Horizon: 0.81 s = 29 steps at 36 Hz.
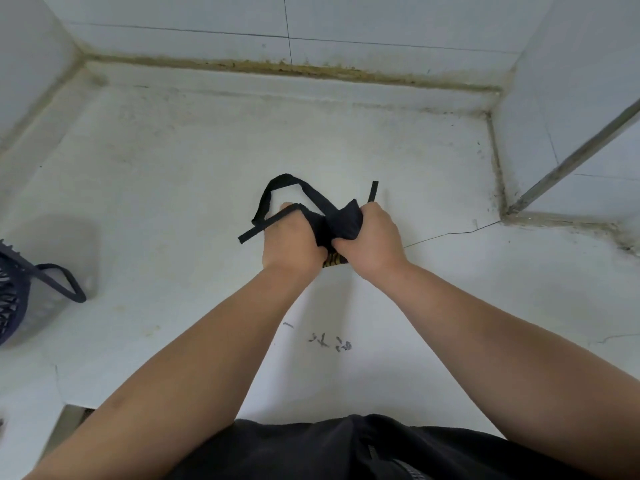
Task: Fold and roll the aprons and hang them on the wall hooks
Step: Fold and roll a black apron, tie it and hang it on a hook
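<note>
Both hands clench one bunched black apron [341, 221], held tight between them above the white surface [166, 188]. The left hand [291, 242] curls its fingers round the bundle's left end. The right hand [369, 240] wraps round the right end, and the two thumbs nearly meet. A strap loop [313, 195] arcs out beyond the left knuckles, and a short strap end [373, 191] pokes up past the right hand. Yellow print [334, 262] shows just beneath the grip. A dark basket [12, 292] sits well off to the left of it.
</note>
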Available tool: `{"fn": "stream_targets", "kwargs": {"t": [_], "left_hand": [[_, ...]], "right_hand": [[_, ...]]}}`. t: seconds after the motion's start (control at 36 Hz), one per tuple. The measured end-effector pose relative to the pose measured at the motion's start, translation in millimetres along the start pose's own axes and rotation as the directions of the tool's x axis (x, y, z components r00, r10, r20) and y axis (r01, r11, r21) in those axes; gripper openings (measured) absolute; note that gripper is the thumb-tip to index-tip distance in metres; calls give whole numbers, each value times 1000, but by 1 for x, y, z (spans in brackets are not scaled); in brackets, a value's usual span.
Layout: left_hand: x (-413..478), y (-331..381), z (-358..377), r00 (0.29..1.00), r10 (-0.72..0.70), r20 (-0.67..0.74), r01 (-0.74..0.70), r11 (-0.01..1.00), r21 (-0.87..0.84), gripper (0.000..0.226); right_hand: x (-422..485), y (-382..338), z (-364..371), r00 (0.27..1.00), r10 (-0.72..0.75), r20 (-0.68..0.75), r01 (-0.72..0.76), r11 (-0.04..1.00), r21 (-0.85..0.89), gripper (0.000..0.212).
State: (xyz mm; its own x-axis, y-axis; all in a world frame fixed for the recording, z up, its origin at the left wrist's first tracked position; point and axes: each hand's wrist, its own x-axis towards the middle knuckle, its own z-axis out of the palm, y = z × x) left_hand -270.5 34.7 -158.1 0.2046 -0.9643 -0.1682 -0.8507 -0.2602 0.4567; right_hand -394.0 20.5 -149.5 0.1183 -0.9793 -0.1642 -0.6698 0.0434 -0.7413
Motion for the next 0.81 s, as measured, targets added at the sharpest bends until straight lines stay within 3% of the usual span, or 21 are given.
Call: {"fn": "stream_targets", "kwargs": {"t": [0.08, 0.28, 0.42, 0.56, 0.69, 0.81], "left_hand": [[4, -1, 7, 997, -73, -26, 74, 997, 9, 26], [-7, -5, -11, 1000, 11, -24, -15, 984, -179, 24], [-14, -7, -15, 987, -75, -145, 34, 964, -263, 44], [-19, -11, -17, 942, -211, -259, 95, 912, -399, 36], [-22, -8, -15, 904, -258, -342, 101, 904, -415, 43], [-27, -8, -10, 892, -204, -404, 13, 904, -427, 33]], "right_hand": [[-4, 1, 1, 1000, -14, 24, 14, 1000, 2, 23], [3, 2, -7, 999, -53, -4, 53, 999, 1, 21], [5, 1, -3, 988, -72, -134, 62, 995, -75, 22], [0, -6, -6, 967, -135, -218, 93, 976, -195, 36], [-6, -14, -3, 967, -232, -101, 168, 887, -429, 38], [-11, -18, -3, 954, -300, 21, 261, 791, -553, 59]]}}
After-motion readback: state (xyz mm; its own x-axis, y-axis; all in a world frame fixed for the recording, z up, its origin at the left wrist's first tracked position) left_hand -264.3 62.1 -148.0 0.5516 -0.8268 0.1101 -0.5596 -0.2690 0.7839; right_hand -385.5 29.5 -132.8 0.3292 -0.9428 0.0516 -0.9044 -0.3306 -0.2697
